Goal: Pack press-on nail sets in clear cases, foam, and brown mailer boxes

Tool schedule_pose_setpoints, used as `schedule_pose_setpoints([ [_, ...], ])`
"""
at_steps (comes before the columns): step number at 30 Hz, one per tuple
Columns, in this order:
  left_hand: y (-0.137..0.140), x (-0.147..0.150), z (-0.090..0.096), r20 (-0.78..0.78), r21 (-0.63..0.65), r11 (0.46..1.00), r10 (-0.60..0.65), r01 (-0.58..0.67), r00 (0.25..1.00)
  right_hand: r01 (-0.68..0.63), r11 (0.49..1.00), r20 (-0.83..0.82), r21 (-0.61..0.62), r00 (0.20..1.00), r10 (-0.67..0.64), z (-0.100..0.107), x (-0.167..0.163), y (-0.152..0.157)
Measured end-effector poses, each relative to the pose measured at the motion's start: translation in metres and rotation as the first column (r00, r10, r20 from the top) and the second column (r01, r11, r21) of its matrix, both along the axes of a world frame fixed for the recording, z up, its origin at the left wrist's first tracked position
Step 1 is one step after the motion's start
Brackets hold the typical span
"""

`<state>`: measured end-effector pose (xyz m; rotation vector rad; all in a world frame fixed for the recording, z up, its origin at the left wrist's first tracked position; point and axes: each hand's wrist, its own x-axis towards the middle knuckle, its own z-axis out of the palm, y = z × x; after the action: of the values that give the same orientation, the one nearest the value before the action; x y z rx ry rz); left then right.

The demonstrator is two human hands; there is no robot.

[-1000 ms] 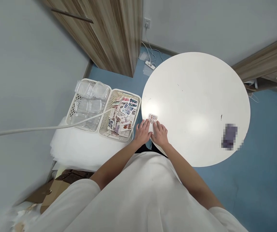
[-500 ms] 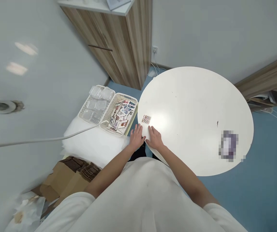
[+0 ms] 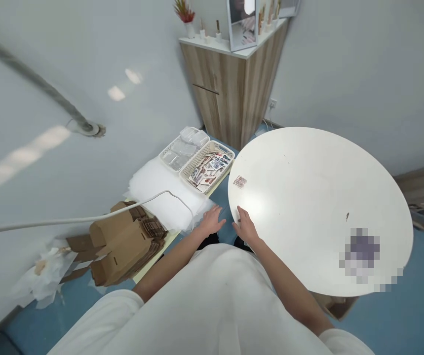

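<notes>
My left hand point(image 3: 211, 221) hovers off the left edge of the round white table point(image 3: 319, 187), fingers stretched out and holding nothing. Over the table's near left edge is my right hand point(image 3: 245, 225), open, its fingers pointing forward. A small card with rows of reddish-brown pieces point(image 3: 240, 182) lies flat on the table, ahead of my right hand and apart from both hands. To the left, a white basket point(image 3: 187, 183) holds a pile of cards with coloured rows like those on the small card.
A second basket point(image 3: 164, 157) holds clear plastic boxes. White sheets point(image 3: 160, 185) are stacked before it, with flattened brown cardboard boxes point(image 3: 123, 241) nearer me. A white cable point(image 3: 86, 220) crosses from the left. A wood-grain cabinet point(image 3: 222, 93) fills the corner. A blurred patch covers something on the table.
My view has tilted up and turned left. Both hands have drawn back from the small card, which stays on the table; the left hand is now farther from the table edge.
</notes>
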<state>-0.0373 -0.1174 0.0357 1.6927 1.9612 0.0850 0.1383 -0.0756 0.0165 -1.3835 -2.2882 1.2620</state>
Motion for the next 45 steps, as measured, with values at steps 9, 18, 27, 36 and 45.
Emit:
schedule_pose_setpoints([
  [9,-0.030,-0.060,0.026,0.140,0.078,0.986,0.133,-0.145,0.981,-0.176,0.980,0.005,0.088,0.984,0.177,0.019,-0.074,-0.001],
  [18,-0.048,-0.105,0.027,0.302,0.193,0.953,0.169,-0.234,0.938,-0.150,0.969,-0.057,0.194,0.985,0.164,0.032,-0.138,-0.013],
  [27,-0.052,-0.144,0.028,0.490,0.120,0.914,0.285,-0.388,0.824,-0.068,0.986,0.010,0.151,0.998,0.068,0.057,-0.164,0.012],
  [36,0.005,-0.189,0.055,0.744,-0.079,0.804,0.441,-0.590,0.501,-0.027,0.994,-0.096,0.108,0.995,0.037,0.072,-0.209,0.111],
  [45,0.117,-0.223,0.065,0.789,-0.324,0.614,0.595,-0.720,0.151,0.039,0.979,-0.389,-0.201,0.914,-0.116,0.053,-0.256,0.211],
])
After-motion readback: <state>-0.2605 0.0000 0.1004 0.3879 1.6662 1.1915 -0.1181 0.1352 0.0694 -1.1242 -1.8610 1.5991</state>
